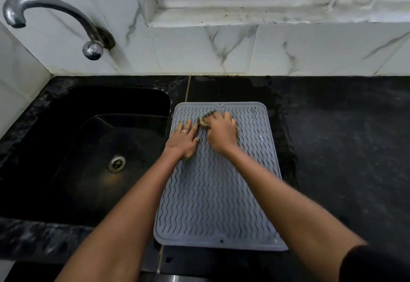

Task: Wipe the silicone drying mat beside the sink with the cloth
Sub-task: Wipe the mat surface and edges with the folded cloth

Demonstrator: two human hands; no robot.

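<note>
A grey mat (213, 193) with wavy ridges lies flat on the black bench (343, 148), just to the right of the black sink (88, 148). Its long axis runs away from the person toward the tiled wall (221, 49), leaning slightly so that the far end sits a little further right than the near end. The far short edge has a small notch in the middle, and the near short edge shows a small hole.

The left hand (184, 140) rests palm down on the far left part of the mat, its fingers (188, 126) straight and spread, pressing the mat to the bench; a ring shows on one of them. The right hand (221, 131) is just beside it, on the far middle of the mat, its fingers curled over a cloth (205, 122) and holding it against the ridges. Only a small bunched part of the cloth (brownish with dark stripes) sticks out at the left of the hand, close to the left hand's fingertips; the rest is hidden underneath. The right hand is somewhat blurred.

A dark sleeve (377, 264) covers the right upper arm at the lower right corner. A curved metal tap (55, 13) comes out of the wall above the sink, and a round metal drain (117, 163) sits in the basin floor. A white window sill (266, 15) runs above the wall tiles.
</note>
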